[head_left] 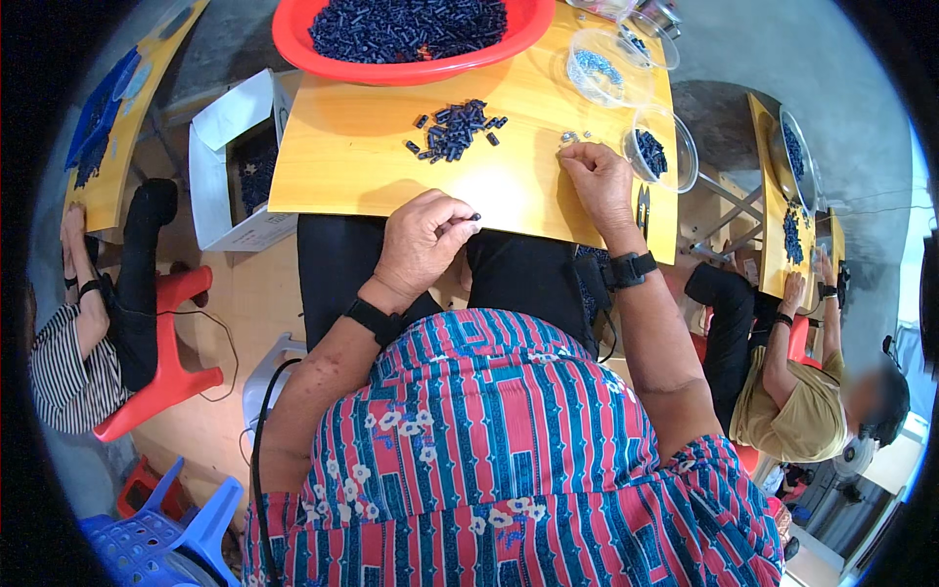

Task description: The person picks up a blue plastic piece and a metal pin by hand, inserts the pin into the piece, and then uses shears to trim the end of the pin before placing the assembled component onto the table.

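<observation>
Above the table's near edge, my left hand (421, 245) pinches a small dark cylindrical piece (476, 216) between thumb and fingertips. My right hand (602, 183) is over the right part of the yellow table (362, 147), fingertips pressed together beside a few tiny shiny pieces (569, 137). Whatever those fingers may hold is too small to see. A loose pile of dark cylindrical pieces (455, 132) lies between the hands, farther from me. Right of my right hand stands a clear round tub (689, 161) with more dark pieces in it. Black-handled snips (643, 207) lie near my right wrist.
A red basin (411, 74) full of dark pieces fills the table's far side. A clear tub (641, 88) of small pale-blue bits sits at the far right. An open white carton (210, 161) stands left of the table. People work at tables on both sides.
</observation>
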{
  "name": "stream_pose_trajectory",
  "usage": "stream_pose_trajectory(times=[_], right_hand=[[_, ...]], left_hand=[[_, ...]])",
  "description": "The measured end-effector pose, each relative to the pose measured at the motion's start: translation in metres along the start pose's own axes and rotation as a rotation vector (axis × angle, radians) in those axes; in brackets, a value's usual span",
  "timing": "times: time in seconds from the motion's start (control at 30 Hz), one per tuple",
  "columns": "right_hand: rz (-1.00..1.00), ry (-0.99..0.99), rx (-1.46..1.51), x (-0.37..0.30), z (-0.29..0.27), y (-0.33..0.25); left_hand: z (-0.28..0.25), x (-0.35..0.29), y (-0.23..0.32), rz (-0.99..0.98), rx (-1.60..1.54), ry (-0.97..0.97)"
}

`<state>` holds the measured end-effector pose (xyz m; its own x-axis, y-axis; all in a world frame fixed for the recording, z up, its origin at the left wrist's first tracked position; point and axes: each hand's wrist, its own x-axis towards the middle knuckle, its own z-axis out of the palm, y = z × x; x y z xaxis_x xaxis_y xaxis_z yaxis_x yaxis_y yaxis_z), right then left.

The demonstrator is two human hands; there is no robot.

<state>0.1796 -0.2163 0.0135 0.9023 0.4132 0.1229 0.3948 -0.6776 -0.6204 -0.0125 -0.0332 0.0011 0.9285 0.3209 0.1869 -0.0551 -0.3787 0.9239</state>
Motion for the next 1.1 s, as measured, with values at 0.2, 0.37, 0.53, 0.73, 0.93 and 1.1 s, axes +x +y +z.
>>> stream_pose_trajectory(times=[0.2, 0.37, 0.53, 0.73, 0.93, 1.1], right_hand=[[0.163, -0.188, 0.314, -0.002, -0.008, -0.003], [-0.109, -0.042, 0.112, -0.002, -0.004, 0.007], [-0.279, -0.032, -0.035, -0.002, -0.002, 0.011], [-0.439, -0.088, -0.406, -0.008, -0.012, -0.015], [-0.414, -0.099, -0.478, -0.014, -0.015, -0.02], [-0.441, -0.099, -0.522, -0.016, -0.013, -0.022]], left_hand=[[0.0, 0.0, -0.002, 0.001, 0.005, 0.003], [0.001, 0.0, -0.003, 0.008, 0.011, 0.005], [0.001, 0.0, -0.004, 0.006, 0.009, 0.002], [0.0, 0.0, -0.003, -0.012, 0.026, -0.003], [0.002, -0.002, -0.003, -0.001, 0.007, 0.004], [0.003, -0.001, -0.008, 0.036, 0.047, 0.008]])
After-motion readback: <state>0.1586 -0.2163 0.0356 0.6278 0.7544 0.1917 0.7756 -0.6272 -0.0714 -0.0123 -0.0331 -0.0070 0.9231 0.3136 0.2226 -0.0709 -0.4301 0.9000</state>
